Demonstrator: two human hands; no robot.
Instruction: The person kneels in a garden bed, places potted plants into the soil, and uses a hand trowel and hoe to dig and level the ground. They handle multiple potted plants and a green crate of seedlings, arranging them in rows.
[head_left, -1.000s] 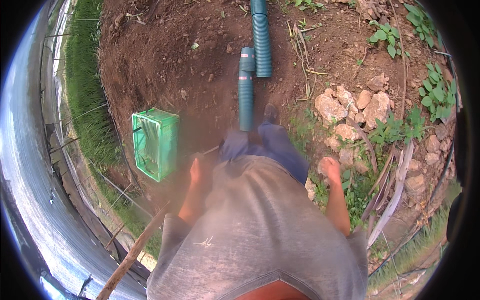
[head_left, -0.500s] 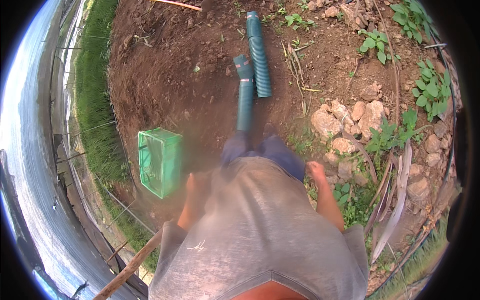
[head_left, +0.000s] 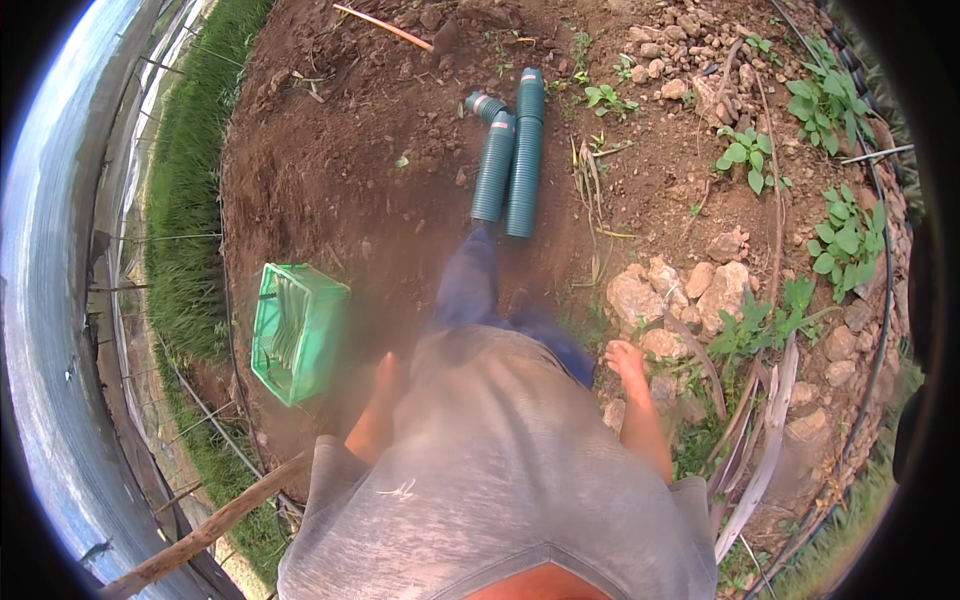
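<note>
My left hand (head_left: pixel 386 374) hangs at my left side, nearest the green plastic crate (head_left: pixel 318 342), which lies on the soil to its left. Haze and blur hide its fingers. On my other side, my right hand (head_left: pixel 626 360) hangs beside the rocks, its fingers loosely apart and nothing seen in it. Ahead of my legs lie two long, ribbed green columns, which look like nested plastic pots. The left column (head_left: pixel 492 170) is bent at its far end; the right column (head_left: pixel 525 150) is straight and lies alongside it.
A tool with an orange handle (head_left: pixel 385 27) lies on the soil far ahead. Rocks (head_left: pixel 725 298), leafy plants (head_left: pixel 845 240) and dry stalks (head_left: pixel 770 450) line the right. Grass (head_left: pixel 190 220) borders the left, and a wooden pole (head_left: pixel 205 530) slants in at lower left.
The green columns now lie lower in the view, and more of the orange-handled tool shows. My left leg has stepped forward. My right hand has moved slightly, its fingers looser.
</note>
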